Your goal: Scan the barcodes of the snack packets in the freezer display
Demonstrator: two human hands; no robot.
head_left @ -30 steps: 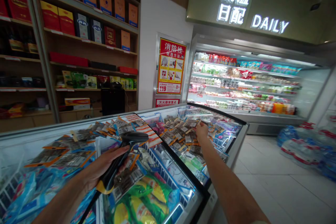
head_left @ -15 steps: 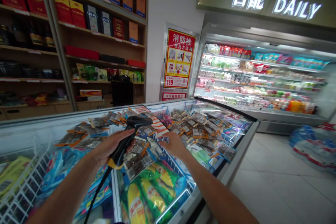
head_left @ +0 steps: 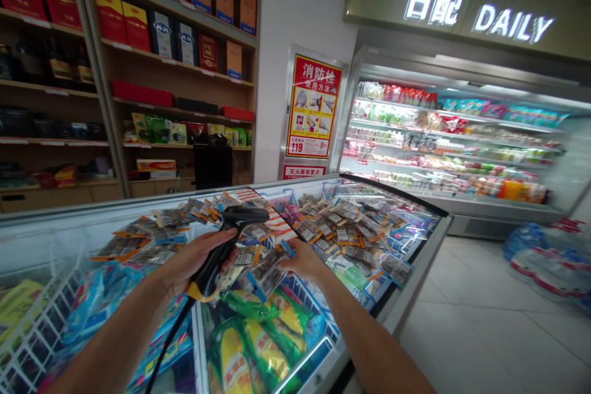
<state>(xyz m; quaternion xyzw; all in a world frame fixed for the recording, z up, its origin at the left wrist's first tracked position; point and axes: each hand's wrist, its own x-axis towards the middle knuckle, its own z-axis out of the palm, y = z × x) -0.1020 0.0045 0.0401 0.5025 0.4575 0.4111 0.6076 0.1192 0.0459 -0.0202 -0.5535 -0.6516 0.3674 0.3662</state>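
Note:
My left hand (head_left: 196,258) is wrapped round the handle of a black and yellow barcode scanner (head_left: 221,258), its head pointing right and its cable hanging down. My right hand (head_left: 300,258) pinches the edge of a small flat packet (head_left: 269,272) with a barcode and blue trim, tilted over the chest freezer. Below it lie yellow and green bags of corn (head_left: 263,345) in a wire basket (head_left: 307,295). Many similar small packets (head_left: 353,221) are spread over the freezer's glass to the right, and more packets (head_left: 133,240) lie on the left.
The freezer's metal edge (head_left: 415,295) runs along my right, beside the tiled floor (head_left: 480,332). Shrink-wrapped water bottles (head_left: 549,258) stand on the floor. Behind are wooden shelves with boxes (head_left: 180,43), a red wall sign (head_left: 314,104) and a lit refrigerated display (head_left: 443,141).
My right hand has closed on a packet, which is now lifted and tilted above the corn bags. My left hand and the scanner stay almost where they were.

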